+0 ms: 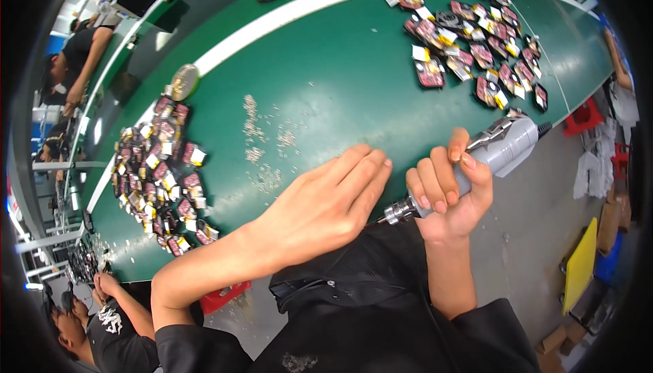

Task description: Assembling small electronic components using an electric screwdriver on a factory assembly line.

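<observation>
My right hand (449,192) is wrapped round a grey electric screwdriver (510,148), held with its metal chuck (398,211) pointing left. A thin bit runs from the chuck towards the underside of my left hand (333,199). That hand is palm down at the near edge of the green table (326,114), fingers stretched out side by side; its thumb and whatever lies beneath the palm are hidden. Just beyond the left hand, small loose screws (286,135) are scattered over the tabletop.
Many small red-and-black electronic units with white and yellow parts form a left pile (160,175) and a far-right group (476,39). A round tape roll (184,82) stands beside the left pile. A person (115,332) sits at lower left. A yellow board (580,264) stands right.
</observation>
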### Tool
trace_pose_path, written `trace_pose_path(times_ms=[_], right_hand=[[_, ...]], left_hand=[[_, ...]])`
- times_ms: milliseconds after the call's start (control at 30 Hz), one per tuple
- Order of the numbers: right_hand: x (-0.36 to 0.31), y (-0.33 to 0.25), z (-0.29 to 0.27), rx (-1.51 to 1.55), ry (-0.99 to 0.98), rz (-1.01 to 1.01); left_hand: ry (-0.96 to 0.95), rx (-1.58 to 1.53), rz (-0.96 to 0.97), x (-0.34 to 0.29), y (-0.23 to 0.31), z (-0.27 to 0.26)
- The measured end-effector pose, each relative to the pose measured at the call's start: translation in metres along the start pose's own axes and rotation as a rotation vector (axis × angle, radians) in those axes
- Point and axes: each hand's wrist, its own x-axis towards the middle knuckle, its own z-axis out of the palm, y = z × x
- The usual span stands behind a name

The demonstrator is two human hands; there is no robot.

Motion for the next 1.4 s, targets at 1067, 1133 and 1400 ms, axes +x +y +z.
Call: trace_pose_path(times_ms=[1067,1133,1400], right_hand=[[-0.016,-0.036,0.013,-0.261,-0.239,0.111],[-0.002,-0.049,0.024,-0.293,-0.257,0.01],[0.037,-0.048,0.02,-0.429,-0.34,0.061]], left_hand=[[0.091,0.077,-0.051,-0.009,0.024,0.032],[0.088,0.086,-0.04,-0.009,0.025,0.034],[0.154,0.176,-0.034,-0.016,0.024,0.044]])
